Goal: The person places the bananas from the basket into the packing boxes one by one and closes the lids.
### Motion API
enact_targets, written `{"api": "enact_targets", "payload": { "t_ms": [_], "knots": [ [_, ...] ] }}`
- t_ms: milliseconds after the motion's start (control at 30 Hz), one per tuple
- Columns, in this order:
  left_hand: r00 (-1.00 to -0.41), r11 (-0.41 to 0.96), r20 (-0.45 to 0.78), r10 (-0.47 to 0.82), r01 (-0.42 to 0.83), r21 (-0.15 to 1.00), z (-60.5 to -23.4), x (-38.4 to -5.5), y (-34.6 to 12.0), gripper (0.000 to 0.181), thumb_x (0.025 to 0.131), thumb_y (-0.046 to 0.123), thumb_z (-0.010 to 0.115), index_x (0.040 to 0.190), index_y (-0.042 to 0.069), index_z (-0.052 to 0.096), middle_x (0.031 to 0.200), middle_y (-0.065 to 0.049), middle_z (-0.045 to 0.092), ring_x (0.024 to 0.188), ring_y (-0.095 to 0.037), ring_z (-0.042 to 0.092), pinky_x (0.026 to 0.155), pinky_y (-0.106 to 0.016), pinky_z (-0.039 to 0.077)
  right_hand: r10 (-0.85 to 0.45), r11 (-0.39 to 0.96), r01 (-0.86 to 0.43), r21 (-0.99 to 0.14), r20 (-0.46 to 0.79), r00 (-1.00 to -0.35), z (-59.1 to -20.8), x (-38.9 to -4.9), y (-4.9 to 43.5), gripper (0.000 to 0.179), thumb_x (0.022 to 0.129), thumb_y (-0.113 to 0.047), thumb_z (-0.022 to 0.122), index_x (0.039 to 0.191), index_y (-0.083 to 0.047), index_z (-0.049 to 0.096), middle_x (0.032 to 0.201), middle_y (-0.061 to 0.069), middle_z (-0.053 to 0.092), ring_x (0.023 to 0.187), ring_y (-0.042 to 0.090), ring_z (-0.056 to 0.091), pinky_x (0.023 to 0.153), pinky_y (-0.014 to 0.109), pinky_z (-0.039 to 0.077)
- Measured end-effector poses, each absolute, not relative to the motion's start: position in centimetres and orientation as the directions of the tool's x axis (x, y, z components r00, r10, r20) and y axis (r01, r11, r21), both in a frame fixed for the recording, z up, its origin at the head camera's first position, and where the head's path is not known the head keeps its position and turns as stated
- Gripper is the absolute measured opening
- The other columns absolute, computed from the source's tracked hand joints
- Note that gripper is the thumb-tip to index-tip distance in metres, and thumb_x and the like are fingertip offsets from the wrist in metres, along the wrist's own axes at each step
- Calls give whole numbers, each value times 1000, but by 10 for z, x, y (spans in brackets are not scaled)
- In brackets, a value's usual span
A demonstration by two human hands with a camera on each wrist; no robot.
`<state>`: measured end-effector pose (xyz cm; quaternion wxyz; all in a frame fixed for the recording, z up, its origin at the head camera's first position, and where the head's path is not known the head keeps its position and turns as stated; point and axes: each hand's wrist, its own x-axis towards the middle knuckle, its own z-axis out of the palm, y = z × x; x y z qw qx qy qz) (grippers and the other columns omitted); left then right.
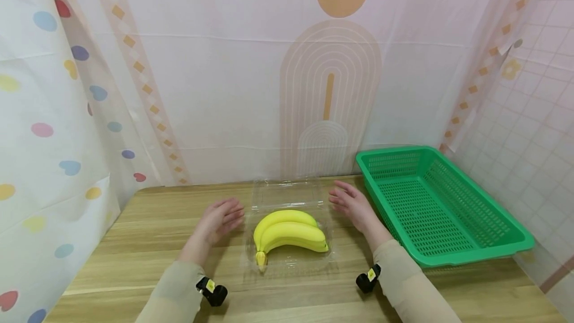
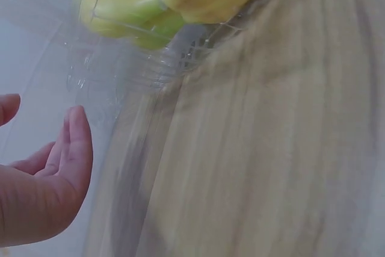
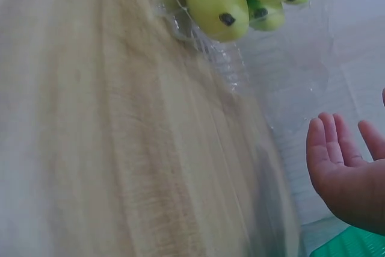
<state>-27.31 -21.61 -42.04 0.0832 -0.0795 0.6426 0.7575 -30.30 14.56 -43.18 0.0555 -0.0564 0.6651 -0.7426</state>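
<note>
While the bananas (image 1: 293,231) sit in the clear box (image 1: 300,264), the left hand (image 1: 221,219) and right hand (image 1: 351,206) hang beside it, holding nothing, and a soft, even touch should best suit the thin lid (image 1: 288,194) behind.

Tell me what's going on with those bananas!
Someone's left hand and right hand are at either side of a clear plastic box. Both hands are open and hold nothing. The bananas lie inside the box, and its lid is open at the back. A green basket stands on the table, off to the right.
</note>
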Motion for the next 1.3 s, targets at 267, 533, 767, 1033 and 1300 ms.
{"api": "enact_targets", "payload": {
  "t_ms": [267, 533, 767, 1033, 1300],
  "knots": [
    [-956, -230, -290, 49, -293, 928, -419, -287, -212, 60, 103, 20, 55, 148, -5, 25, 122, -15, 60, 100, -18, 65, 100, -39, 49, -157, -178, 102, -979, -74, -985, -434, -315, 142, 53, 105, -14, 48, 151, 5, 29, 131, 25, 52, 98, 15, 64, 90, 32, 55],
    [-947, -192, -315, 64, -321, 927, -420, -298, -208, 73, 103, 26, 56, 154, -5, 15, 150, -28, 34, 122, -29, 53, 99, -40, 49, -182, -180, 164, -970, -132, -974, -438, -325, 140, 57, 106, -15, 48, 153, 4, 24, 139, 31, 44, 105, 21, 61, 94, 35, 53],
    [-942, -203, -331, 58, -336, 920, -422, -305, -206, 77, 101, 30, 58, 154, -3, 14, 151, -28, 33, 129, -32, 46, 99, -40, 50, -186, -176, 195, -965, -162, -969, -439, -332, 137, 59, 105, -16, 49, 153, 6, 23, 143, 33, 41, 106, 22, 61, 93, 35, 54],
    [-940, -213, -339, 49, -341, 915, -419, -310, -204, 72, 101, 30, 58, 153, -2, 21, 152, -27, 33, 133, -35, 42, 97, -40, 51, -190, -154, 227, -962, -196, -962, -434, -336, 132, 60, 105, -15, 50, 153, 7, 21, 144, 34, 39, 121, 37, 53, 90, 32, 55],
    [-936, -261, -346, 62, -349, 900, -415, -313, -204, 56, 99, 28, 63, 142, 4, 37, 144, -24, 45, 113, -23, 59, 94, -40, 53, -195, -127, 223, -967, -196, -961, -430, -340, 129, 58, 104, -14, 51, 151, 10, 25, 142, 35, 41, 118, 36, 55, 85, 29, 56]
  ]
}}
